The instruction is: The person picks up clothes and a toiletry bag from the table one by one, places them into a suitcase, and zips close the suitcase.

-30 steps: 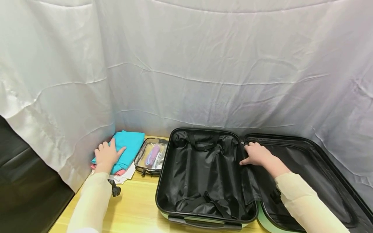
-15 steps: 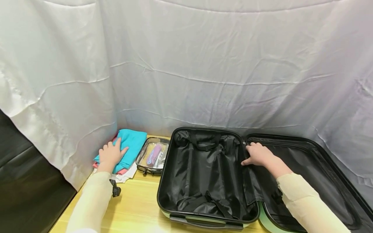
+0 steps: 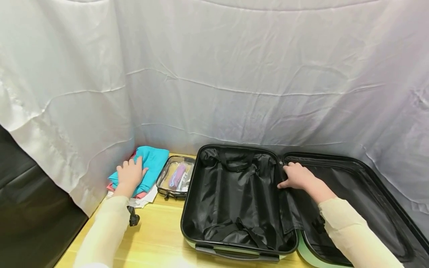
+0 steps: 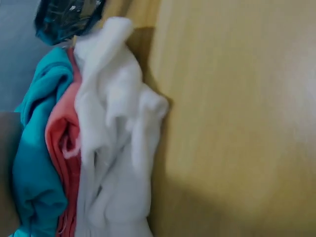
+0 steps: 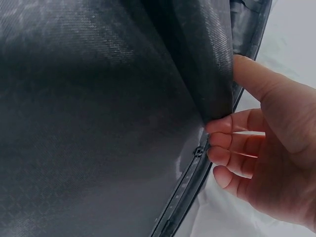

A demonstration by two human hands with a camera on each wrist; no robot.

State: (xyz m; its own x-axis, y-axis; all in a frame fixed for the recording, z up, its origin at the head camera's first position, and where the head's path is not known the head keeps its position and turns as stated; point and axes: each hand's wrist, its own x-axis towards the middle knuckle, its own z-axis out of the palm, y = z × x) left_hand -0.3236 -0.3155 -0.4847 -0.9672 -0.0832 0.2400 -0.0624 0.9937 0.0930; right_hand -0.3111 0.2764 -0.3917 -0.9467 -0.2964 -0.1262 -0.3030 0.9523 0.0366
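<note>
My left hand (image 3: 129, 176) rests on a folded teal garment (image 3: 152, 163), its fingers lying over the cloth. Below the teal layer, in the left wrist view, come a coral-red garment (image 4: 63, 116) and a fluffy white one (image 4: 116, 98). At the middle seam of an open suitcase, my right hand (image 3: 298, 176) pinches the edge of a black lining flap (image 5: 217, 64). The right wrist view has the thumb on one side of this flap and the fingertips on the other, close to a zipper (image 5: 175, 195). Black lining covers the suitcase's left half (image 3: 234, 193).
A clear zip pouch (image 3: 164, 176) holding a purple item (image 3: 177, 175) stands between the clothes and suitcase. The suitcase's right half (image 3: 355, 201) lies open beside the hinge. Pale curtains (image 3: 234, 74) hang behind and left of the wooden table (image 3: 154, 234).
The left hand has shifted slightly on the teal garment, its fingers a little closer together. The right hand keeps its hold on the flap. The head view has drifted slightly.
</note>
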